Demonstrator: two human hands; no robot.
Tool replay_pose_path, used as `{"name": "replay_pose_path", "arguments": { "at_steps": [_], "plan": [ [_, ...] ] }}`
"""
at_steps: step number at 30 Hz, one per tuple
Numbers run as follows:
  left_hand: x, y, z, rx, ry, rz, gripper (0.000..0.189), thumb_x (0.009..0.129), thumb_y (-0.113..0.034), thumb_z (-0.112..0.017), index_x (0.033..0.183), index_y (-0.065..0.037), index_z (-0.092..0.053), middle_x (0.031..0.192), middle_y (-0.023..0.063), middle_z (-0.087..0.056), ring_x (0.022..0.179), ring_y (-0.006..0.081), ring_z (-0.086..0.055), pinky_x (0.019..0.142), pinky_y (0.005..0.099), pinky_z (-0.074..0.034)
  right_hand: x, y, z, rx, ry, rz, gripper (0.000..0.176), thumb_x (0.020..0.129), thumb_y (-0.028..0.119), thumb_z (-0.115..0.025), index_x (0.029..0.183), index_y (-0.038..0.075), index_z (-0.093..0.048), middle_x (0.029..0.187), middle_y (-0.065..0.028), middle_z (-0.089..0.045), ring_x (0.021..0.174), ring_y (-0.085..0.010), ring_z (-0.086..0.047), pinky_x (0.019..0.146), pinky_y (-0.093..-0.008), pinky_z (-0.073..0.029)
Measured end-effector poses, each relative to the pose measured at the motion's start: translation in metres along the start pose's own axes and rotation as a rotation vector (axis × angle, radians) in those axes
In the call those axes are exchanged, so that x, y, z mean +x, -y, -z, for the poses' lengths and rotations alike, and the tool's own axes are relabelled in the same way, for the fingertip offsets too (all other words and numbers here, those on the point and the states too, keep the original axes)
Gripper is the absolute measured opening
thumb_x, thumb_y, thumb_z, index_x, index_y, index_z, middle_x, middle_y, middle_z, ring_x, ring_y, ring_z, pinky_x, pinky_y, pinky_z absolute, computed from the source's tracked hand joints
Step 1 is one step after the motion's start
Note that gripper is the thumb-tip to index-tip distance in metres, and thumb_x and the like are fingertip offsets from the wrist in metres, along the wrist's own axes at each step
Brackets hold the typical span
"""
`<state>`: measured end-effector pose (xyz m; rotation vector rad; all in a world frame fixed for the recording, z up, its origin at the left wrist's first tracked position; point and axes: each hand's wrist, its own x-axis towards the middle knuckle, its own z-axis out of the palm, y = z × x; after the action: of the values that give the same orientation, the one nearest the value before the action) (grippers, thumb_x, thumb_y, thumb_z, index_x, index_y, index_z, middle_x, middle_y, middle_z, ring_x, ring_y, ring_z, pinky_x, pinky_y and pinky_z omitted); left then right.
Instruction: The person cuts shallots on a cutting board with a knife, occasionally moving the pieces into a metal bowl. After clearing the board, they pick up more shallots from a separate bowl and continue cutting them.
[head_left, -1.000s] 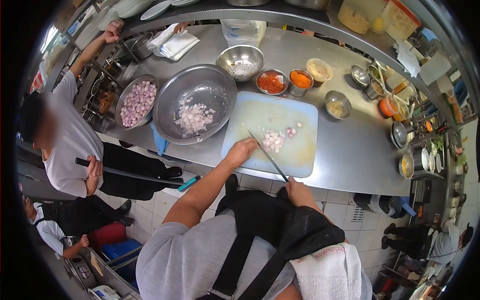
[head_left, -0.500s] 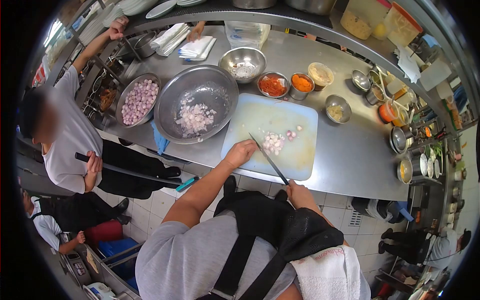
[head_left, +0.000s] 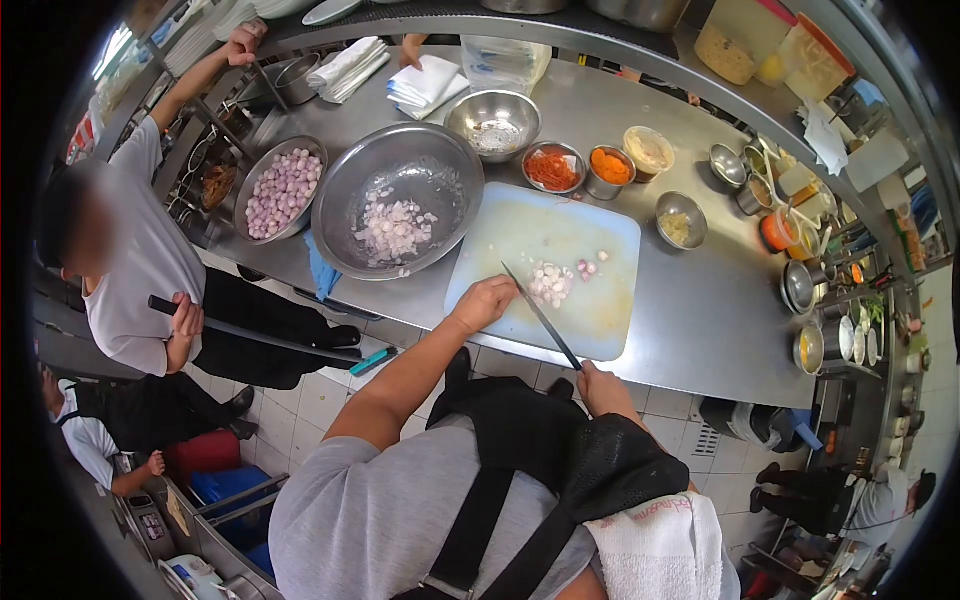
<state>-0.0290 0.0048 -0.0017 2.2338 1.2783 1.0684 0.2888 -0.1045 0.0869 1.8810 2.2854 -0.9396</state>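
My right hand [head_left: 606,390] is closed around the handle of a knife [head_left: 541,316], whose blade slants across the cutting board [head_left: 605,235]. Close to the blade's tip side, my left hand [head_left: 487,303] rests low over the board with its fingers curled together; whatever they may hold is hidden. Just right of the blade lies a small pile of cut shallots [head_left: 551,284]. A few peeled shallots [head_left: 587,268] sit beside that pile. Left of the board, a large metal bowl [head_left: 340,200] holds sliced shallots [head_left: 392,230].
A bowl of whole shallots [head_left: 283,193] stands far left. Behind the board are an empty-looking metal bowl [head_left: 492,125], orange shreds [head_left: 552,168] and a lidded tub [head_left: 648,150]. A co-worker [head_left: 150,250] at left grips a dark pole [head_left: 250,330]. Another person's hand [head_left: 411,50] touches folded white cloths [head_left: 428,85].
The whole view has shifted slightly. The other person's hand at the back has moved a little over the white cloths. My hands and the knife keep nearly the same pose.
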Motion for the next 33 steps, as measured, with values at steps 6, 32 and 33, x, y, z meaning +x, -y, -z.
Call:
{"name": "replay_pose_path", "arguments": {
  "at_steps": [6,32,33],
  "plan": [
    [-0.001,0.003,-0.004,-0.005,-0.019,0.012,0.009,0.093,-0.001,-0.071,0.098,-0.004,-0.077,0.108,0.0091,-0.075,0.096,0.0316,-0.074,0.085,0.0417,-0.062,-0.002,-0.018,-0.017,0.011,-0.016,0.030,0.025,0.108,0.025,-0.057,0.118,0.003,-0.062,0.089,-0.0302,-0.073,0.087,-0.0533,-0.071,0.079,-0.0641,-0.055],
    [-0.025,-0.023,-0.007,0.056,-0.145,0.130,0.019,0.090,0.000,-0.073,0.108,-0.004,-0.077,0.116,0.0136,-0.074,0.108,0.0360,-0.072,0.093,0.0444,-0.060,-0.010,-0.018,0.041,0.169,-0.165,0.087,0.024,0.106,0.027,-0.063,0.112,0.005,-0.066,0.087,-0.0280,-0.073,0.085,-0.0497,-0.072,0.076,-0.0597,-0.056],
    [-0.027,-0.029,-0.007,0.037,-0.144,0.179,0.022,0.089,0.000,-0.075,0.110,-0.004,-0.077,0.119,0.0149,-0.072,0.113,0.0365,-0.070,0.098,0.0445,-0.058,-0.016,-0.025,0.044,0.190,-0.263,0.121,0.025,0.105,0.028,-0.065,0.117,0.006,-0.067,0.088,-0.0274,-0.074,0.085,-0.0492,-0.072,0.076,-0.0582,-0.056]
  ]
}}
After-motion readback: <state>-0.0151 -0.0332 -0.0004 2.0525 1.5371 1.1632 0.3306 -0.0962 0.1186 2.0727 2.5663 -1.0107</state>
